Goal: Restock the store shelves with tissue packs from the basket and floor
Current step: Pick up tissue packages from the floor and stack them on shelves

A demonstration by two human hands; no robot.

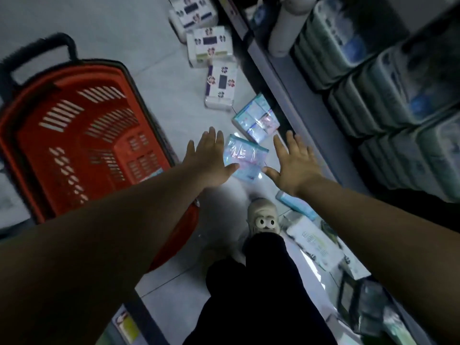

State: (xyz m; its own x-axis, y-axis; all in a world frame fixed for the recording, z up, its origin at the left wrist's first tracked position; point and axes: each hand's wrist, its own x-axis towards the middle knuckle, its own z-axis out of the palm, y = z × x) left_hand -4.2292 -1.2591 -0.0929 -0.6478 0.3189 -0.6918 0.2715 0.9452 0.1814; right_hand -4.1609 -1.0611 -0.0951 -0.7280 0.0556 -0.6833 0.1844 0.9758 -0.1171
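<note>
A light blue tissue pack (245, 158) lies on the floor between my two hands. My left hand (211, 160) is spread open just left of it, thumb near its edge. My right hand (293, 163) is spread open just right of it. A second blue pack (256, 120) lies a little farther away by the shelf base. Three white packs with purple flower prints (220, 83) (211, 46) (191, 11) lie in a row beyond. The red basket (32, 135) stands at the left, looking empty inside. The shelf (373, 78) at the right holds rows of stacked tissue packs.
My foot in a pale shoe (263, 215) stands just below the hands. More packs lie on the floor at the right: a slim blue one (296, 205) and a white one (316, 242). A white bottle (286, 28) stands on the shelf's far end.
</note>
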